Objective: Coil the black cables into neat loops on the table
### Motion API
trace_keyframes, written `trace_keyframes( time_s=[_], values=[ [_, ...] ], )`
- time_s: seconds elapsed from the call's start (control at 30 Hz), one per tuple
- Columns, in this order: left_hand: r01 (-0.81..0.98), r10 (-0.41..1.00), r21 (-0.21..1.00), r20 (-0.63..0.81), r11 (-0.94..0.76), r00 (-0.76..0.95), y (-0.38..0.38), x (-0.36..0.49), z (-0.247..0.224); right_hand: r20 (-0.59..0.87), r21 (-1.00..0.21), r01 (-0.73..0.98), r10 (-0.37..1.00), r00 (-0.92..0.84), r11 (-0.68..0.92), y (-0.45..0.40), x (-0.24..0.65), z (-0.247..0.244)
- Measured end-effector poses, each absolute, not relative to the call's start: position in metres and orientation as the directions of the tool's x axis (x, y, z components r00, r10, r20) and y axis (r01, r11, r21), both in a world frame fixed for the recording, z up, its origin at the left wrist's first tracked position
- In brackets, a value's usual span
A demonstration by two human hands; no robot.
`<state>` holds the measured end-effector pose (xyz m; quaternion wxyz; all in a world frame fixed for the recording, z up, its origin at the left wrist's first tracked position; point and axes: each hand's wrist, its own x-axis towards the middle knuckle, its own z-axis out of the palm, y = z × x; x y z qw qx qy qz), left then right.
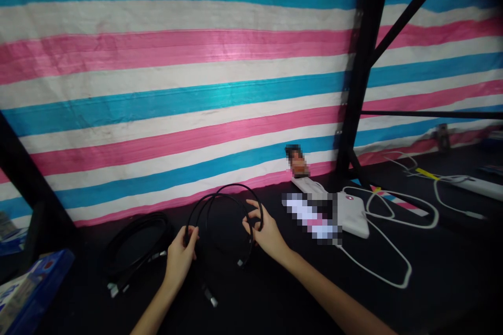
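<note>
Striped sheeting [176, 77]; black frame post [359, 68]

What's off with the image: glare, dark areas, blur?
Head view: glare on the blue, white and pink striped plastic sheet; head view: black tabletop very dark, so the thin black looped cable partly fades into it; head view: blue-and-white box at lower left blurred; head view: blocky pixelation beside the rounded white device.

Behind the dark bench [255, 311] we see a wrinkled sheet [157, 55] striped blue, white and pink, crossed at right by a black post [356, 73] with a diagonal brace [408, 13]. At lower left we note a blue-and-white box [43, 290]; right of centre, a white rounded block [356, 217] beside looping white cable [403, 286]; farther right, a long white bar [482, 187].
</note>
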<state>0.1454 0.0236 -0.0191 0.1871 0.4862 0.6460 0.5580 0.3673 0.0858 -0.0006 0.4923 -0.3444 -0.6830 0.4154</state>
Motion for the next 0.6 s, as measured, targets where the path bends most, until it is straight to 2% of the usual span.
trace_keyframes(
  time_s=[0.1,0.23,0.33,0.5,0.6],
  values=[
    [0.404,0.789,0.901,0.361,-0.158,-0.497,0.021,0.147,-0.015,0.483,-0.829,0.157,0.829,-0.282,0.536,0.086,0.372,0.002],
    [0.395,0.737,0.894,0.412,-0.212,-0.536,0.021,0.143,-0.012,0.546,-0.745,0.270,0.791,-0.277,0.610,0.089,0.379,0.006],
    [0.427,0.776,0.892,0.375,-0.151,-0.508,0.022,0.139,-0.012,0.556,-0.718,0.309,0.782,-0.282,0.623,0.092,0.381,0.006],
    [0.568,0.808,0.818,0.397,-0.095,-0.436,0.021,0.139,-0.014,0.541,-0.705,0.351,0.788,-0.294,0.616,0.088,0.379,0.007],
    [0.561,0.811,0.828,0.341,-0.019,-0.476,0.018,0.139,-0.014,0.518,-0.706,0.353,0.788,-0.334,0.614,0.085,0.379,0.008]
  ],
)
